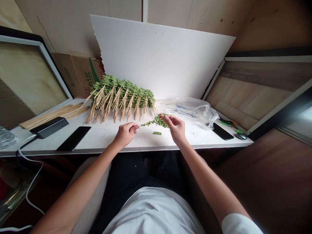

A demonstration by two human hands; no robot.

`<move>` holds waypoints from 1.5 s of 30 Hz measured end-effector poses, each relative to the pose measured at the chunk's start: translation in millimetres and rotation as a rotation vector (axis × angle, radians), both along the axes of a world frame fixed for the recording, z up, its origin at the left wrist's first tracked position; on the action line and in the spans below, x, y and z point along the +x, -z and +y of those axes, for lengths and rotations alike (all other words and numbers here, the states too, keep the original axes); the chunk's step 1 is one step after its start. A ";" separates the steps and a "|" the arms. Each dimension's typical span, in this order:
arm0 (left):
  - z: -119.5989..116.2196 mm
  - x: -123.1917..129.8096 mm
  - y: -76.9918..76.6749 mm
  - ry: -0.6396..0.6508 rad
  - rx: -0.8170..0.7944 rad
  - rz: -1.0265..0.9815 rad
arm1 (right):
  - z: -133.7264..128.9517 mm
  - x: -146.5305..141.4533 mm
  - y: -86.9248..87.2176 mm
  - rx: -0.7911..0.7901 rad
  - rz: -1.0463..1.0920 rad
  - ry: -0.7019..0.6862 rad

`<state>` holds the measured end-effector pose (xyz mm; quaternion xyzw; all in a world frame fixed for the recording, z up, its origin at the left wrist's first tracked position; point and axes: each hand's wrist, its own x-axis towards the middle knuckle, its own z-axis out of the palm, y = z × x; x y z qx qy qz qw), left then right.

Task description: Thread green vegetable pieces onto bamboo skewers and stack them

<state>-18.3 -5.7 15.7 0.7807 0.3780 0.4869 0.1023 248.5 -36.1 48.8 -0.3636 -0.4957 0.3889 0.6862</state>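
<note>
My left hand (126,134) is closed, its fingertips pinching the end of a thin stick, apparently a skewer (140,125), that points right. Pale green bits (147,123) show along the line between my hands. With thumb and fingers pinched, my right hand (175,128) holds a small green piece whose exact kind I cannot make out. Just behind and below those fingers lies a small heap of cut green stalks (159,122). A short bundle of green stalks (157,133) rests in front of it. Farther back is a large stack of green-stalk skewers (124,94), bare ends facing me.
Loose bamboo sticks (53,117) lie at left, near a black box (50,126) with a white cable and a black phone (74,138). Clear plastic bag (195,112), another dark phone (223,131) and a mouse-like object (241,135) lie right. A white board (161,58) stands behind.
</note>
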 end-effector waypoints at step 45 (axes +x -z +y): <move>-7.7 4.1 -6.9 -0.172 0.153 -0.026 | 0.3 -16.7 17.9 -0.111 0.022 -0.005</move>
